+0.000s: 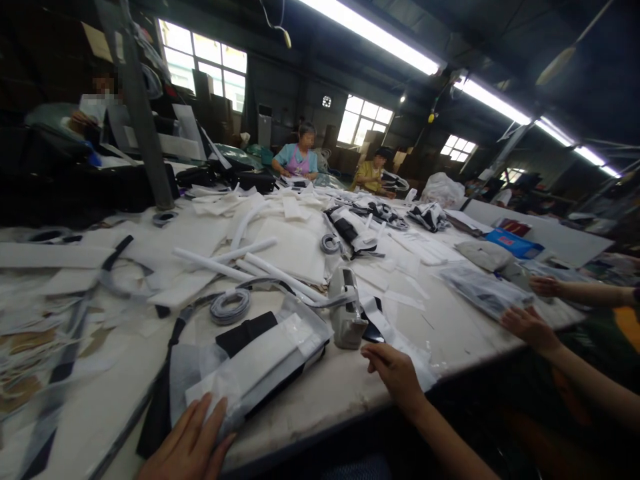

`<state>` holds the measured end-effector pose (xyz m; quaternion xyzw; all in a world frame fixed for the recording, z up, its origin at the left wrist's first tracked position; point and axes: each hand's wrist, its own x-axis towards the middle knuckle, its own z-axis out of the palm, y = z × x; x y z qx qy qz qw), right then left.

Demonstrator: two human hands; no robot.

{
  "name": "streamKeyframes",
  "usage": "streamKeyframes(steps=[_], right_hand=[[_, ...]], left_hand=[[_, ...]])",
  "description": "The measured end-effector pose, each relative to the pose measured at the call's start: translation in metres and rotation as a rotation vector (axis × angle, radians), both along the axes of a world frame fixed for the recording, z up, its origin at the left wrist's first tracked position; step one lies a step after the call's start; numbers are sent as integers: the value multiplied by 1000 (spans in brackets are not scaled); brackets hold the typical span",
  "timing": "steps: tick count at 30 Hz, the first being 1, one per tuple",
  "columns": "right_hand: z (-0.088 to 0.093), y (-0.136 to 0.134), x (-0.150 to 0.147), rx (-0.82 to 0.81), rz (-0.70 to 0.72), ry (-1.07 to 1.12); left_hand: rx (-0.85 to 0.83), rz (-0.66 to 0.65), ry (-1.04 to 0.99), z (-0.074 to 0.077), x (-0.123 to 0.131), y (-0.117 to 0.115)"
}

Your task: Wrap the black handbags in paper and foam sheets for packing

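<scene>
My left hand [187, 440] lies flat, fingers stretched out, on the near end of a black fabric item [247, 333] partly wrapped in white sheet [250, 367] and clear film. My right hand [397, 377] hovers by the table's front edge with thumb and fingertips pinched together. Whether anything thin sits in that pinch is too small to tell. Just beyond those fingertips stands a grey device [345, 313] that looks like a tape dispenser. A dark flat piece [373, 320] and white strips [395, 333] lie beside it.
White rolled tubes [285, 277], a coiled grey strap [230, 305] and foam sheets [290, 250] cover the table. At right, a co-worker's hands [530, 327] touch a clear plastic bag [483, 290]. A metal post [143, 113] rises at left. Other people sit across the table.
</scene>
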<state>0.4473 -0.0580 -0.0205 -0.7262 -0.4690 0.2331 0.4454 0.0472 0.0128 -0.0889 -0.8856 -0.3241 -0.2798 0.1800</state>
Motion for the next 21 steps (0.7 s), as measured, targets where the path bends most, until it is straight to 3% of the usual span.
streamKeyframes(steps=[5,10,13,16,18,21], right_hand=[[64,7,-13,-37,582,-517],[113,41,-69,20,1150,-782],[124,65,-111,75,1432,-815],[124,94,-151,65,1615,-632],[121,118,-172,-60,1687,-461],[112,157,-199,-379,1726,-301]], left_hand=[[-39,73,-12,18,6,-12],[-131,201,-74,32,16,-24],[-206,247,-90,36,20,-30],[-298,275,-106,37,23,-34],[-346,292,-110,37,25,-37],[-386,306,-80,36,28,-39]])
